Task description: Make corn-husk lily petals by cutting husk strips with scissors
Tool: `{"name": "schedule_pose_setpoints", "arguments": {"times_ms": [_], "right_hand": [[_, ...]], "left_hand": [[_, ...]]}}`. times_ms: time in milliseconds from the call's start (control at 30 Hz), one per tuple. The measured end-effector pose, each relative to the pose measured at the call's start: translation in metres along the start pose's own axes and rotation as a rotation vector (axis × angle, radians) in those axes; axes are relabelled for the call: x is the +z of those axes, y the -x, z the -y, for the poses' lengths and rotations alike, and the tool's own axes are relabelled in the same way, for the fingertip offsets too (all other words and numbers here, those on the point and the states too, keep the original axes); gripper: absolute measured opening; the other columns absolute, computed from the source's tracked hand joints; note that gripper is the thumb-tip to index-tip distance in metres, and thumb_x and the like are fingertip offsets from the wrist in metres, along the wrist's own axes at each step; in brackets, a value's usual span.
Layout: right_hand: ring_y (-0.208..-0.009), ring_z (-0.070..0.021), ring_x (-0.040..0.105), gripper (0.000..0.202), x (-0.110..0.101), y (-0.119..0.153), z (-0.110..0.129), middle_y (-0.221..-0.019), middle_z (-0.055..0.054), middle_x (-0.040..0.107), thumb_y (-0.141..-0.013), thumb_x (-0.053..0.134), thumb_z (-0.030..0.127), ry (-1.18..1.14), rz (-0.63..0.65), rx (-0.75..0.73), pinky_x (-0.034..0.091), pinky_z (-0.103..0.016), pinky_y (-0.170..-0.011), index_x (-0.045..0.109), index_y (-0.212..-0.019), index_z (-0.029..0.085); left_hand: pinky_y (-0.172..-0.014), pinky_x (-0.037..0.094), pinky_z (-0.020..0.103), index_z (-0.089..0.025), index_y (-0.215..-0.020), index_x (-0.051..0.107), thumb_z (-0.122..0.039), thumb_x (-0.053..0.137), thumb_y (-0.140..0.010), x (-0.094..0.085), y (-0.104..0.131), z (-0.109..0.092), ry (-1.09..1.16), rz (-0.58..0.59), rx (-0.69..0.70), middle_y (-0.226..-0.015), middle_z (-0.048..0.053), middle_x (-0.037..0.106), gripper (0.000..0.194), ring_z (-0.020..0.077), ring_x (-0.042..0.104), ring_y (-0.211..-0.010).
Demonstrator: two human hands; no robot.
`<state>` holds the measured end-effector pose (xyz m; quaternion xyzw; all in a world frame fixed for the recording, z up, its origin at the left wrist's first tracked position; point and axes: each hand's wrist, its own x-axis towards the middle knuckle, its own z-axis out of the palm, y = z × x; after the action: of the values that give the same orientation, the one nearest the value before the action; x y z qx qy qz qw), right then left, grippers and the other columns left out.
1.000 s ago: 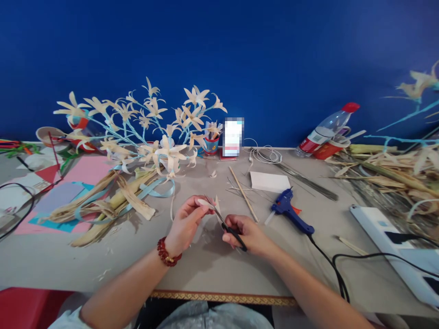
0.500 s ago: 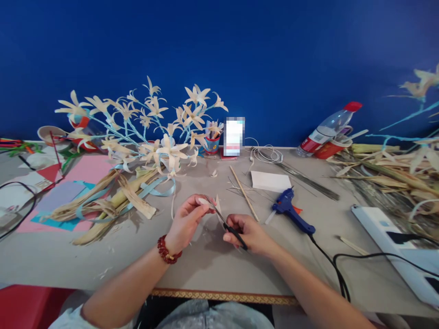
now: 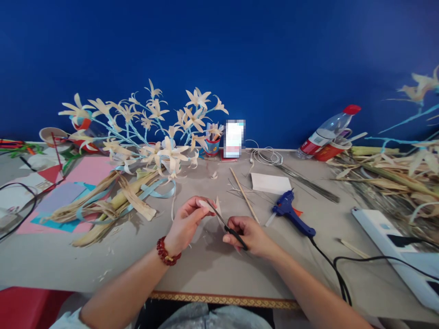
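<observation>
A small pale piece of dried husk (image 3: 203,203) is pinched between the thumb and fingers of my left hand (image 3: 183,228), which wears a red bead bracelet. Scissors (image 3: 236,236) with black handles are gripped in my right hand (image 3: 254,236). Their blades point up and left and meet the husk at my left fingertips. I cannot tell how far apart the blades are. Another pale pointed piece (image 3: 218,205) shows just behind the blades. Both hands are above the grey table (image 3: 206,276), near its front edge.
A blue glue gun (image 3: 291,212) lies right of my hands, its cable running to the front. Husk bundles (image 3: 137,189) and pale husk flowers (image 3: 173,153) stand left. A thin stick (image 3: 245,194), white card (image 3: 270,183), power strip (image 3: 380,237) and tilted bottle (image 3: 318,135) are around.
Both hands keep nearly the same pose at the husk piece. The scissors have barely shifted, and the whole view has moved very slightly.
</observation>
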<state>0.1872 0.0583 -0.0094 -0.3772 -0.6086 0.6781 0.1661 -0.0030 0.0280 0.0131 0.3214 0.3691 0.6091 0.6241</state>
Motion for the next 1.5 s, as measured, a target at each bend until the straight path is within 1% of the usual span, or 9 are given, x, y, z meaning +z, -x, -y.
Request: {"name": "schedule_pose_setpoints", "arguments": {"times_ms": [133,300,567,700,900,1100,1300,1500], "right_hand": [[-0.042,-0.0073,0.042,0.055,-0.002,0.0005,0.0001,-0.049,0.008,0.045,-0.058,0.075,0.061,-0.047,0.035,0.026,0.029,-0.019,-0.041,0.039,-0.062,0.02],[-0.043,-0.007,0.043,0.053,-0.0032,0.0006,-0.0003,-0.054,0.007,0.047,-0.06,0.076,0.059,-0.063,0.049,0.021,0.03,-0.018,-0.041,0.04,-0.065,0.02],[-0.043,-0.0073,0.044,0.052,-0.0033,0.0002,-0.0017,-0.052,0.007,0.047,-0.06,0.075,0.059,-0.045,0.052,0.026,0.03,-0.019,-0.041,0.041,-0.065,0.019],[-0.042,-0.0074,0.044,0.053,-0.004,0.0012,-0.0008,-0.051,0.007,0.047,-0.059,0.075,0.06,-0.048,0.058,0.048,0.028,-0.019,-0.04,0.042,-0.065,0.019],[-0.044,-0.0076,0.043,0.054,-0.0057,0.0024,0.0022,-0.052,0.007,0.047,-0.059,0.075,0.061,-0.06,0.094,0.05,0.027,-0.019,-0.043,0.041,-0.066,0.019],[-0.045,-0.0075,0.043,0.054,-0.006,0.0024,0.0048,-0.052,0.008,0.044,-0.06,0.075,0.06,-0.06,0.126,0.032,0.028,-0.019,-0.044,0.041,-0.066,0.019],[-0.046,-0.0076,0.042,0.054,-0.0054,0.0031,0.0056,-0.053,0.007,0.045,-0.059,0.076,0.06,-0.047,0.103,0.036,0.028,-0.019,-0.044,0.041,-0.067,0.019],[-0.045,-0.0075,0.042,0.054,-0.0051,0.0031,0.0052,-0.054,0.008,0.044,-0.058,0.076,0.059,-0.048,0.097,0.047,0.028,-0.019,-0.043,0.041,-0.066,0.019]], "left_hand": [[-0.08,0.048,0.029,-0.016,-0.072,0.061,-0.019,0.066,-0.078,-0.0004,-0.0004,-0.0004,-0.029,0.029,0.005,-0.091,0.005,0.064,0.008,0.0148,0.058,-0.084],[-0.079,0.046,0.027,-0.016,-0.072,0.06,-0.018,0.065,-0.078,-0.0013,0.0001,0.0002,-0.053,0.057,-0.022,-0.09,0.005,0.065,0.009,0.014,0.057,-0.081],[-0.073,0.043,0.025,-0.016,-0.07,0.057,-0.018,0.068,-0.075,-0.0023,0.0007,0.0021,-0.066,0.073,-0.037,-0.088,0.004,0.066,0.012,0.0133,0.057,-0.076],[-0.074,0.042,0.025,-0.016,-0.07,0.057,-0.017,0.067,-0.075,-0.0024,0.0006,0.0021,-0.072,0.1,-0.037,-0.087,0.005,0.065,0.011,0.0138,0.056,-0.078],[-0.072,0.043,0.025,-0.016,-0.068,0.056,-0.019,0.069,-0.073,-0.0024,-0.0003,0.0019,-0.053,0.103,-0.058,-0.086,0.005,0.064,0.014,0.0138,0.056,-0.075],[-0.075,0.044,0.027,-0.016,-0.072,0.06,-0.02,0.069,-0.074,-0.0031,-0.0002,0.0024,-0.067,0.094,-0.056,-0.087,0.005,0.065,0.01,0.0142,0.056,-0.077],[-0.074,0.044,0.026,-0.015,-0.069,0.06,-0.021,0.07,-0.074,-0.003,-0.0004,0.0025,-0.065,0.089,-0.061,-0.086,0.006,0.066,0.013,0.0138,0.057,-0.075],[-0.074,0.044,0.027,-0.015,-0.07,0.06,-0.021,0.069,-0.074,-0.0028,-0.0004,0.0019,-0.078,0.092,-0.06,-0.086,0.005,0.067,0.011,0.0141,0.057,-0.074]]}}
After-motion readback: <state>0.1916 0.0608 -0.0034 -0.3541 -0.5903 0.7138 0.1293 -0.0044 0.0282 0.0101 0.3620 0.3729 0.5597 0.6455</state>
